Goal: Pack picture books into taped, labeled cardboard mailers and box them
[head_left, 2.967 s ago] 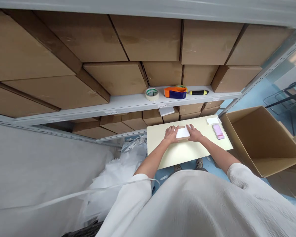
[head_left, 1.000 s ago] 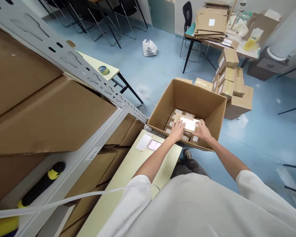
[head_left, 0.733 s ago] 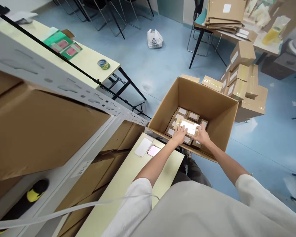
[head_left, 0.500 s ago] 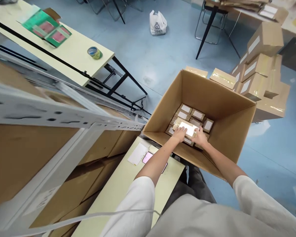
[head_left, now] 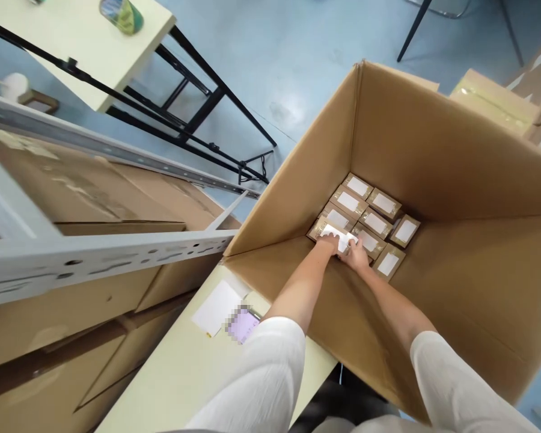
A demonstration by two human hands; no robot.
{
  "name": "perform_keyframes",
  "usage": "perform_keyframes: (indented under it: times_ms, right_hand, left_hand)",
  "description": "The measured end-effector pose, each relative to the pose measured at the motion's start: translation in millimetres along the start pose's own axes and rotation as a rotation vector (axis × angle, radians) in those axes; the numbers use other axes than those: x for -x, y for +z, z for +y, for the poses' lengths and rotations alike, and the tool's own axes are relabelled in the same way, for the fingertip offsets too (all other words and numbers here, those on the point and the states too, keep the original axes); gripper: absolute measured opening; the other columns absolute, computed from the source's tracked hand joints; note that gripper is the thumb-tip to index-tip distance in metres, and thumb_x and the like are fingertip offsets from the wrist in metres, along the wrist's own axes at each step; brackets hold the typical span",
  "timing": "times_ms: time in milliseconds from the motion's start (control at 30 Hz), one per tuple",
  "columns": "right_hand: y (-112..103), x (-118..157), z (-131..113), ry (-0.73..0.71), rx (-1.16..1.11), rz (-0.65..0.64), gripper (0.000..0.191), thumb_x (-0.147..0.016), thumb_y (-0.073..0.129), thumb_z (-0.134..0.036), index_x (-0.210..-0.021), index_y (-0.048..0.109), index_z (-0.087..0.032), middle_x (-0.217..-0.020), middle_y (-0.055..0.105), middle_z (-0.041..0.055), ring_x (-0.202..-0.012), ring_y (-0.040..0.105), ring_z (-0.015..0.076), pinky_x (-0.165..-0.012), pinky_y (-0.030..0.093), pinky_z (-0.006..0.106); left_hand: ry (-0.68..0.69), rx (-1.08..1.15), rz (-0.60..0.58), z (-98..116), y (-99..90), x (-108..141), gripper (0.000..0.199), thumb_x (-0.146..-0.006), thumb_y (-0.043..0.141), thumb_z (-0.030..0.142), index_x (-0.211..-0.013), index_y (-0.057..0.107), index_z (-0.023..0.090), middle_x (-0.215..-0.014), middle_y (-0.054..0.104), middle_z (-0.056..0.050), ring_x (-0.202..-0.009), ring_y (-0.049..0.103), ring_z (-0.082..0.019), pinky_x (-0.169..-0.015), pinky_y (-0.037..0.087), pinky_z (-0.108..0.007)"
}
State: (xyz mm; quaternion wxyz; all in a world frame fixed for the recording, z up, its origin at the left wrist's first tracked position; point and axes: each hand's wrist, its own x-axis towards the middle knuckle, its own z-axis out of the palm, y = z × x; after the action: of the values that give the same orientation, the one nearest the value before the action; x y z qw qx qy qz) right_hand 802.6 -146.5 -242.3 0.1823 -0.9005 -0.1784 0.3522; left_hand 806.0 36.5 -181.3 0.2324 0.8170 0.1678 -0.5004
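Observation:
My left hand (head_left: 328, 242) and my right hand (head_left: 355, 255) are deep inside a large open carton (head_left: 415, 138). Between them they grip a small cardboard box (head_left: 317, 229) with a white label, low against the carton's near left wall. My fingers curl over its upper side, and its near side is partly hidden by my hands. Several similar small labelled boxes (head_left: 385, 203) lie beside it in rows on the carton's bottom, label side up.
Left of the carton, a pale table (head_left: 171, 367) bears a white paper (head_left: 216, 307) and a phone (head_left: 243, 325). A metal rack (head_left: 117, 258) with large cartons stands further left. Taped boxes (head_left: 496, 102) are stacked behind the carton. A tape roll (head_left: 122, 15) lies on another table.
Both hands have lowered the small box toward the carton's near left side, among the other boxes. My view has moved closer to the carton.

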Motion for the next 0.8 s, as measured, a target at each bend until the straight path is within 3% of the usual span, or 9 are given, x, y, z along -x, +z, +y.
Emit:
perform_keyframes:
  times_ms: [200, 333, 433, 600, 800]
  right_hand:
    - [73.2, -34.2, 7.2, -0.015, -0.086, -0.027, 0.07, -0.077, 0.09, -0.043, -0.136, 0.057, -0.027, -0.175, 0.028, 0.0207, -0.127, 0.067, 0.0352, -0.1, 0.06, 0.047]
    - [107.2, -50.4, 13.1, -0.063, -0.157, -0.228, 0.071, -0.08, 0.082, -0.033, -0.146, 0.056, -0.023, -0.176, 0.029, 0.0217, -0.133, 0.066, 0.0338, -0.111, 0.057, 0.045]
    - [115.7, -56.2, 17.1, -0.128, -0.218, -0.35, 0.07, -0.083, 0.071, -0.025, -0.151, 0.055, -0.019, -0.175, 0.034, 0.0216, -0.135, 0.066, 0.0319, -0.119, 0.051, 0.044]
    - [90.4, -45.1, 20.6, -0.098, -0.155, -0.275, 0.066, -0.086, 0.069, -0.026, -0.151, 0.06, -0.02, -0.174, 0.039, 0.0181, -0.149, 0.056, 0.033, -0.126, 0.046, 0.044]
    - [17.3, -14.2, 28.0, -0.021, -0.115, -0.092, 0.049, -0.089, 0.069, -0.028, -0.137, 0.068, -0.021, -0.164, 0.048, 0.0161, -0.145, 0.059, 0.0295, -0.123, 0.048, 0.045]
  left_hand:
    - [-0.11, -0.124, -0.002, -39.0, -17.9, -35.5, 0.064, -0.087, 0.078, 0.021, -0.15, 0.066, 0.019, -0.16, 0.06, -0.026, -0.154, 0.05, -0.046, -0.125, 0.036, -0.067]
    - [-0.127, -0.179, 0.029, -68.1, -22.9, -38.2, 0.064, -0.088, 0.074, 0.019, -0.152, 0.065, 0.018, -0.159, 0.061, -0.024, -0.149, 0.057, -0.04, -0.122, 0.045, -0.057]
    - [-0.133, -0.163, 0.004, -81.0, -20.8, -33.8, 0.063, -0.087, 0.077, 0.019, -0.15, 0.068, 0.019, -0.158, 0.063, -0.023, -0.147, 0.06, -0.037, -0.12, 0.049, -0.05]
    - [-0.139, -0.091, 0.013, -73.6, -22.7, -19.4, 0.061, -0.08, 0.085, 0.017, -0.14, 0.074, 0.018, -0.157, 0.064, -0.023, -0.148, 0.059, -0.04, -0.122, 0.046, -0.053]
    - [-0.085, -0.129, 0.021, -39.9, -38.3, 21.4, 0.061, -0.078, 0.084, 0.022, -0.138, 0.074, 0.022, -0.152, 0.069, -0.02, -0.146, 0.061, -0.04, -0.118, 0.05, -0.053]
